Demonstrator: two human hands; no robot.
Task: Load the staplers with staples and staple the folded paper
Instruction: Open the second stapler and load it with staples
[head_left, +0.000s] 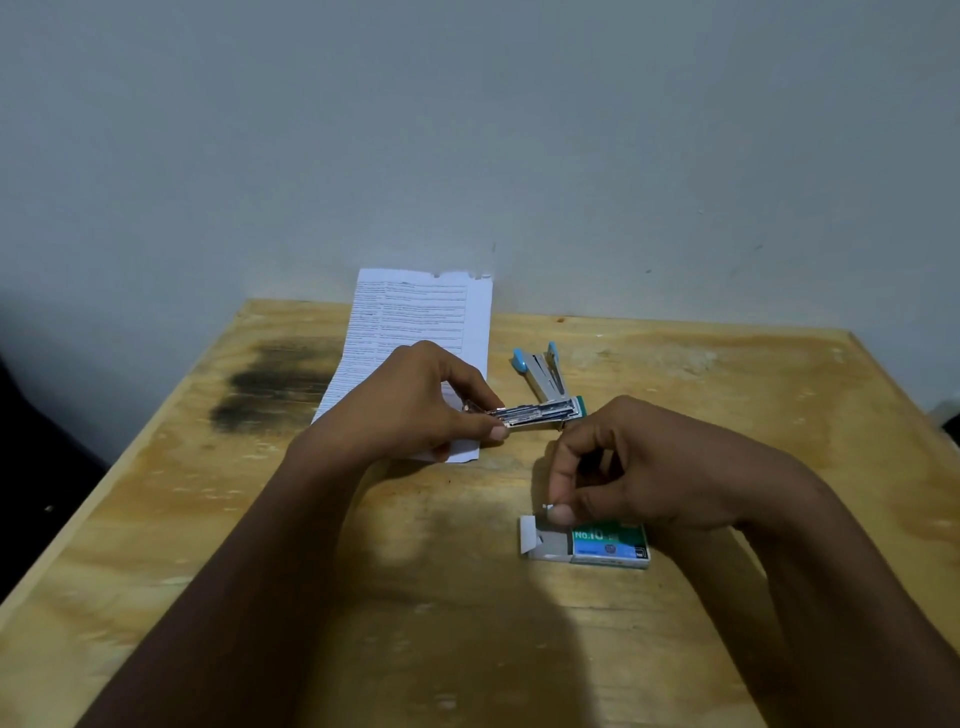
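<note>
My left hand (415, 405) grips a small metal stapler with a green end (545, 413), held level above the table with its staple channel facing up. My right hand (639, 467) hovers just right of it, thumb and fingers pinched on a tiny pale strip of staples (548, 507) directly above the staple box. The green and blue staple box (608, 545) lies on the table with its white flap open to the left. A second stapler with light blue ends (543, 369) lies open behind. The folded printed paper (415, 322) lies under my left hand, reaching the wall.
The wooden table (260, 519) has a dark stain (270, 384) at the back left. A pale wall (467, 130) stands right behind the table. The table's left edge drops off to a dark area.
</note>
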